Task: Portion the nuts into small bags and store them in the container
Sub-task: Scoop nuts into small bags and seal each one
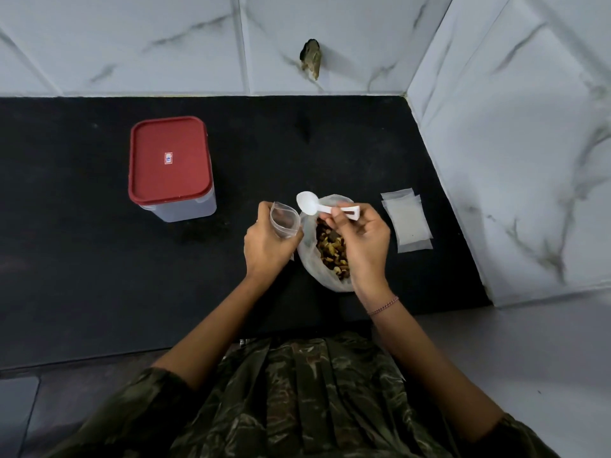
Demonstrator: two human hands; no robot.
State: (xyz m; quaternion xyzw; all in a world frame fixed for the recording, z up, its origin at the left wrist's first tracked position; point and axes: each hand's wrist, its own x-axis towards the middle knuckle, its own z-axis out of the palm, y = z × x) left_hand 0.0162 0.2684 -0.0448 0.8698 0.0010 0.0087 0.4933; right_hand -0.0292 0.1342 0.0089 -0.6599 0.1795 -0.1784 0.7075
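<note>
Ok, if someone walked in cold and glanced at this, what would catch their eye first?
Probably the red-lidded container, shut, standing alone on the black counter to the left. At centre, the right hand holds an empty white spoon by the open bag of nuts, while the left hand holds a small clear bag open beside it.

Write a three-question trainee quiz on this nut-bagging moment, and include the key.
1. True or false: the red lid is off the container.
2. What does the left hand hold? A) a knife B) a small clear bag C) a cup
3. Fill in: the right hand pinches the handle of a white ___ above the open bag of nuts.
Key: 1 false; 2 B; 3 spoon.
</note>
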